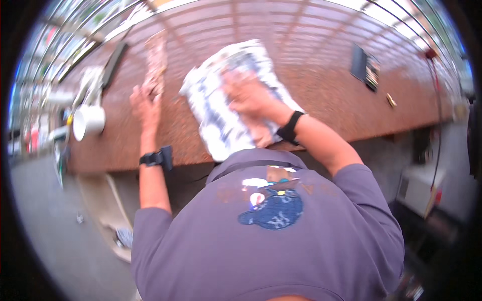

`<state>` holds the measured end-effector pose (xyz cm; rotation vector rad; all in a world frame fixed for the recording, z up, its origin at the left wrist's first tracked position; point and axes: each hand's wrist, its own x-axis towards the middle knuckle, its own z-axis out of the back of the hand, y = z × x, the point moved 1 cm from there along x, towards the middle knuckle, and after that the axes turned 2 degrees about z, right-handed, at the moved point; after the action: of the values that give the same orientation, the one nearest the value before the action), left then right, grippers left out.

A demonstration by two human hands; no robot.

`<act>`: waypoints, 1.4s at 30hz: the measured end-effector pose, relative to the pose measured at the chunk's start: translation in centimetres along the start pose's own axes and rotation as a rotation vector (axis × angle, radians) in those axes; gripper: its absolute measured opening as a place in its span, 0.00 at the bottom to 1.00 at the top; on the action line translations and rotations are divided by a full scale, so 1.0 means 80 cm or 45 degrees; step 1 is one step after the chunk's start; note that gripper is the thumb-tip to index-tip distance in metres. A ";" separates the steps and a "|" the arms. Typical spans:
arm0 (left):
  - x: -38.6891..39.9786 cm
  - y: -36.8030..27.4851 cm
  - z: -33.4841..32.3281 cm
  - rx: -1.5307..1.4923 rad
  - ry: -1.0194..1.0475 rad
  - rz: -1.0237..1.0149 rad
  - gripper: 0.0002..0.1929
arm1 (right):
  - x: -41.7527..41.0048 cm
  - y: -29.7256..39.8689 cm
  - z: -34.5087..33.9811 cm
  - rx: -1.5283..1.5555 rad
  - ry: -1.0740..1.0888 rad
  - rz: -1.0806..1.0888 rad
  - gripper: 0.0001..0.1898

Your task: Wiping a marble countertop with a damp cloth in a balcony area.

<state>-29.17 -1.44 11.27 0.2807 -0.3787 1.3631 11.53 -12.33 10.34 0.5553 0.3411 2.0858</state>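
Observation:
On the reddish-brown table point(324, 101) lies a white and blue-grey patterned cloth item point(218, 113), roughly rectangular, at the edge nearest my body. My right hand point(244, 92) is over its upper middle, blurred, with the fingers spread. To the left of the cloth, my left hand point(145, 101) touches the lower end of a long, narrow pinkish strip point(156, 60) that stretches away across the table. Blur hides whether its fingers are closed on that strip. Each wrist wears a black band.
At the left stand a white cup point(89, 121), whitish cloth or gloves point(90, 84) and a dark long object point(115, 64). A dark flat item point(364, 67) and a small tan object point(391, 100) lie at the right, near a hanging cord point(439, 124). Metal bars border the far side.

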 end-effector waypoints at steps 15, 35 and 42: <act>0.039 -0.007 -0.032 -0.209 0.354 -0.078 0.24 | 0.022 -0.071 0.023 -0.267 -0.005 -0.281 0.33; -0.115 -0.264 0.069 -0.406 0.225 -0.196 0.24 | -0.334 -0.062 0.134 -0.403 -0.270 -0.744 0.31; -0.157 -0.283 0.058 -0.345 0.279 -0.183 0.25 | -0.383 -0.064 0.151 -0.427 -0.217 -0.874 0.32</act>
<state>-9.46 -18.83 10.72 -0.0650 -0.3475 1.1720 35.89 -35.07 10.62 0.3428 0.0586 1.3802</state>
